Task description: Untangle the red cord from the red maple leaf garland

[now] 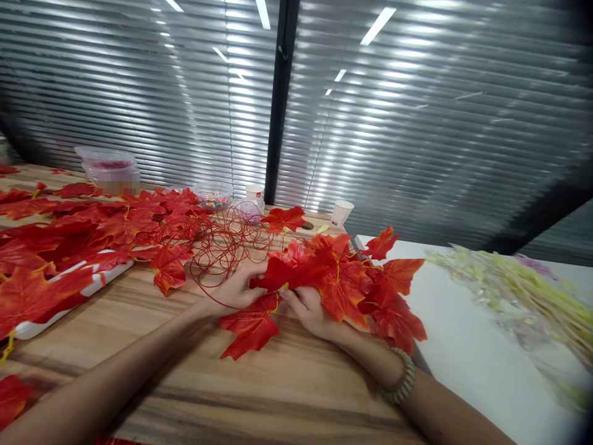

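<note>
Red artificial maple leaves point(345, 281) are bunched at the table's right side. My left hand point(241, 285) is closed on a red leaf point(296, 270) at the near edge of this bunch. Close beside it, my right hand point(308, 307) pinches near the leaf's yellow stem point(285, 286); the fingertips partly hide what they grip. Below the hands hangs another maple leaf point(252, 327), lying toward the table. A tangle of thin red cord point(227, 238) spreads behind my left hand, and one strand loops past my left wrist.
More maple leaves point(125, 225) cover the left of the wooden table point(222, 395), around a white tray point(74, 296). Plastic containers point(111, 164), a bead box point(215, 201) and paper cups point(341, 213) stand along the back. Yellow artificial stems point(523, 284) lie on the white table point(456, 334) at right.
</note>
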Motion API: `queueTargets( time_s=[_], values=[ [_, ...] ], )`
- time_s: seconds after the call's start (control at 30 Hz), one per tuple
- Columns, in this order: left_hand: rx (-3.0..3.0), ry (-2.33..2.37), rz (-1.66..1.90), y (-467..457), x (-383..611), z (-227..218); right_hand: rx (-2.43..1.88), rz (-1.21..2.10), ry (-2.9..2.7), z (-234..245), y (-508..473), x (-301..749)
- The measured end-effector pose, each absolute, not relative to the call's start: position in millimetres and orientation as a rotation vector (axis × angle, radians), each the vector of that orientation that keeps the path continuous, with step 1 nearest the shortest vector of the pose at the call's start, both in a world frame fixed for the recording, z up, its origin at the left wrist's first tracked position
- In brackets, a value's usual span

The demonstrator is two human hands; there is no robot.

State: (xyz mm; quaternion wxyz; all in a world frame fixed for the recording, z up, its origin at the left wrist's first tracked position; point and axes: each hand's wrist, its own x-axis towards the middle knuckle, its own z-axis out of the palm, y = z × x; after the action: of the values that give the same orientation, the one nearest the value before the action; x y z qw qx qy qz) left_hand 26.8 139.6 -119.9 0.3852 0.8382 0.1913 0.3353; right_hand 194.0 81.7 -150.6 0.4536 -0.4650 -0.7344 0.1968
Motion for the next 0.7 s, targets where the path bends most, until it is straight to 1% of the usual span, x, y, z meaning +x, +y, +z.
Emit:
queueTargets(
  time_s=[0.17,0.37,0.7],
  values=[
    [2.165,0.477,0.824,140,26,-120,-1.085,0.484,-1.822,-147,81,192],
    [2.175,0.455,0.828,133,24,-111,-1.152,0.496,-1.782,-148,81,191],
    [2.081,0.66,0.786,131,27,-115,-1.181,0.596,-1.721,-146,83,191]
  ],
)
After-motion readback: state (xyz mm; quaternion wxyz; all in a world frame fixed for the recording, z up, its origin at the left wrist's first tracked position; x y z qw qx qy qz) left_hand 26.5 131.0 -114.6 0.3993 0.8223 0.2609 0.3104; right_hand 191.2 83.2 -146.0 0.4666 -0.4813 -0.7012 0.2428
